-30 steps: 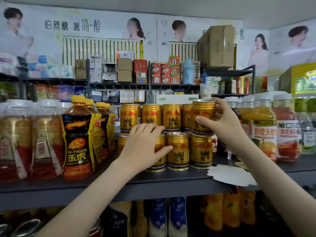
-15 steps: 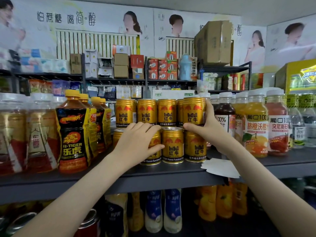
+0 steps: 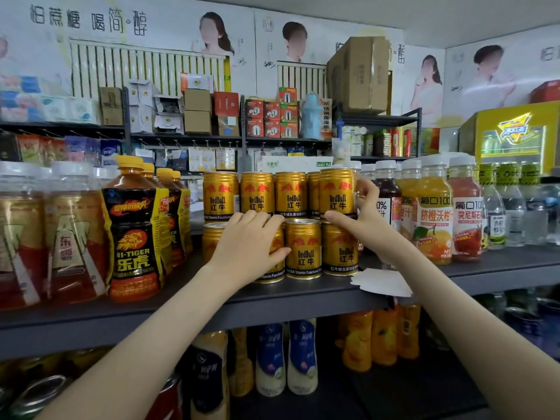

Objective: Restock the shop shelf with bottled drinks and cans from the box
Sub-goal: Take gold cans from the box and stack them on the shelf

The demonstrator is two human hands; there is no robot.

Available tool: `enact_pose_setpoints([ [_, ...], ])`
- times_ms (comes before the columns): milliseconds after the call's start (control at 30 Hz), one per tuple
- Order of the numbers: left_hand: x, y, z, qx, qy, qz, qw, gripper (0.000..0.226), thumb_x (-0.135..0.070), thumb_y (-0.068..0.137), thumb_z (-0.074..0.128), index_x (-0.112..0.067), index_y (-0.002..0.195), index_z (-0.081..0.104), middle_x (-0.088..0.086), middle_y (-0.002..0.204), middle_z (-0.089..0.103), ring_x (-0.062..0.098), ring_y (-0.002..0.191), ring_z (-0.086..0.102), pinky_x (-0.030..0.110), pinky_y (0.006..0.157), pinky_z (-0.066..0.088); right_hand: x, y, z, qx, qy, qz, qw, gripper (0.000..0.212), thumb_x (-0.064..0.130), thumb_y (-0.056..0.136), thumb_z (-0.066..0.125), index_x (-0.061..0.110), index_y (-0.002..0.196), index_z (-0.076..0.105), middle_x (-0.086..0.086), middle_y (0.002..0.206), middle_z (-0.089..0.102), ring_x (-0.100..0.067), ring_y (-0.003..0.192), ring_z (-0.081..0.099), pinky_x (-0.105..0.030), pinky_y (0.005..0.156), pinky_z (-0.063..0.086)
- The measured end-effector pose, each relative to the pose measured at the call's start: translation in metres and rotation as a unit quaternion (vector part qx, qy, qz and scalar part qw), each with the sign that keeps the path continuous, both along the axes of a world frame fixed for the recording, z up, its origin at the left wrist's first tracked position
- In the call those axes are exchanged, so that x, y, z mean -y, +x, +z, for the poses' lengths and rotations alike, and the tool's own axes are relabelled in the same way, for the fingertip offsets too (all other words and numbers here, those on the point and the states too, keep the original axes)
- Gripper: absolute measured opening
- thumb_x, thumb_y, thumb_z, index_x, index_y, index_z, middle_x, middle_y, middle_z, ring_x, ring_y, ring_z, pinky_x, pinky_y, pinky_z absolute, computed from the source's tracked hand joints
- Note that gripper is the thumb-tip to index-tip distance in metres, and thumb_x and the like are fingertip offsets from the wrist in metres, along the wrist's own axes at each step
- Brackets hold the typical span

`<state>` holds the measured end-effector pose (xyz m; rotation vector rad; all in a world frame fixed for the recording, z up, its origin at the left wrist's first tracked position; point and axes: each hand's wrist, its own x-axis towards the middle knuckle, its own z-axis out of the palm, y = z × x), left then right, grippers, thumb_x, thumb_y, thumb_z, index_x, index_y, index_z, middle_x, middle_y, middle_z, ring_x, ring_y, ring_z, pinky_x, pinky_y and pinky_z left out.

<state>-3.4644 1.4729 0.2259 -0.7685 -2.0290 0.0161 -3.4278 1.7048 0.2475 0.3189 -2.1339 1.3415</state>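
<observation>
Gold Red Bull cans stand in two stacked rows on the dark shelf (image 3: 303, 294). My right hand (image 3: 362, 219) grips the rightmost top-row can (image 3: 336, 192), thumb at its base and fingers round its right side; it sits on the lower can (image 3: 339, 250). My left hand (image 3: 247, 245) wraps round a bottom-row can (image 3: 274, 268), covering most of it. Another bottom can (image 3: 303, 250) stands between them. No box is in view.
Hi-Tiger bottles (image 3: 135, 234) stand left of the cans, juice bottles (image 3: 433, 213) right. A white paper scrap (image 3: 380, 281) lies on the shelf edge under my right wrist. More bottles (image 3: 285, 359) fill the shelf below. Boxes crowd the back racks.
My right hand has lowered the gold can onto the top row and it now sits on the lower can. My left hand stays on the bottom can. The view has shifted slightly.
</observation>
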Motion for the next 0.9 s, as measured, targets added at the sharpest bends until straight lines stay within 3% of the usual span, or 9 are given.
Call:
enact_pose_setpoints([
  [100,-0.001,0.001,-0.001,0.001,0.003,-0.003,1.0,0.054,-0.047,0.084,0.064,-0.011,0.124,0.06,0.007,0.11,0.068,0.027,0.102,0.062,0.04,0.088,0.046,-0.004,0.003,0.003,0.049,-0.015,0.006,0.999,0.087,0.035,0.083,0.069,0.028,0.144,0.008,-0.003,0.139,0.041,-0.013,0.106,0.053,-0.025,0.078,0.047],
  [200,-0.004,0.006,-0.004,0.0,0.022,-0.003,1.0,0.053,-0.045,0.088,0.059,-0.012,0.13,0.056,0.007,0.118,0.065,0.026,0.11,0.058,0.041,0.096,0.041,0.0,0.008,0.001,0.053,-0.01,-0.003,0.999,0.089,0.038,0.083,0.069,0.027,0.149,0.009,-0.003,0.146,0.037,-0.016,0.116,0.047,-0.036,0.091,0.048],
  [267,-0.006,0.012,-0.007,-0.01,0.05,0.002,0.999,0.052,-0.047,0.09,0.052,-0.013,0.129,0.056,0.007,0.119,0.064,0.026,0.111,0.058,0.042,0.099,0.039,0.006,0.014,-0.005,0.006,-0.002,-0.042,0.999,0.092,0.036,0.084,0.069,0.025,0.15,0.006,-0.004,0.151,0.03,-0.017,0.129,0.039,-0.043,0.105,0.04],
  [367,-0.006,0.03,-0.014,-0.016,0.102,0.01,0.995,0.057,-0.051,0.089,0.037,-0.015,0.13,0.057,0.008,0.121,0.064,0.026,0.113,0.059,0.046,0.102,0.037,0.02,0.028,-0.018,-0.083,0.075,-0.178,0.978,0.088,0.033,0.091,0.062,0.016,0.152,0.001,-0.007,0.158,0.015,-0.02,0.144,0.017,-0.037,0.115,0.02],
  [500,0.004,0.063,-0.035,-0.017,0.145,0.035,0.989,0.056,-0.046,0.089,0.037,-0.012,0.13,0.056,0.011,0.124,0.061,0.028,0.116,0.056,0.044,0.101,0.036,0.053,0.058,-0.045,-0.2,0.152,-0.203,0.947,0.066,0.021,0.093,0.056,0.006,0.148,0.023,-0.015,0.147,0.035,-0.026,0.137,0.031,-0.039,0.112,0.03],
  [667,0.042,0.122,-0.087,0.024,0.192,0.069,0.979,0.051,-0.039,0.094,0.045,-0.008,0.133,0.053,0.012,0.126,0.06,0.03,0.115,0.056,0.041,0.095,0.042,0.107,0.094,-0.098,-0.236,0.207,-0.097,0.944,0.048,0.017,0.092,0.057,0.001,0.135,0.043,-0.015,0.13,0.051,-0.026,0.123,0.045,-0.031,0.103,0.037],
  [800,0.096,0.194,-0.15,0.076,0.198,0.138,0.967,0.05,-0.037,0.095,0.046,-0.004,0.133,0.053,0.014,0.125,0.06,0.03,0.113,0.057,0.042,0.092,0.048,0.172,0.13,-0.156,-0.207,0.2,0.096,0.953,0.037,0.013,0.094,0.054,0.003,0.129,0.049,-0.01,0.122,0.056,-0.021,0.115,0.053,-0.023,0.095,0.041],
  [900,0.146,0.255,-0.203,0.139,0.195,0.235,0.942,0.052,-0.039,0.094,0.041,-0.004,0.131,0.054,0.013,0.123,0.061,0.029,0.112,0.059,0.039,0.09,0.049,0.236,0.155,-0.208,-0.163,0.208,0.201,0.944,0.039,0.013,0.094,0.055,0.003,0.131,0.049,-0.01,0.123,0.056,-0.021,0.114,0.053,-0.027,0.094,0.045],
])
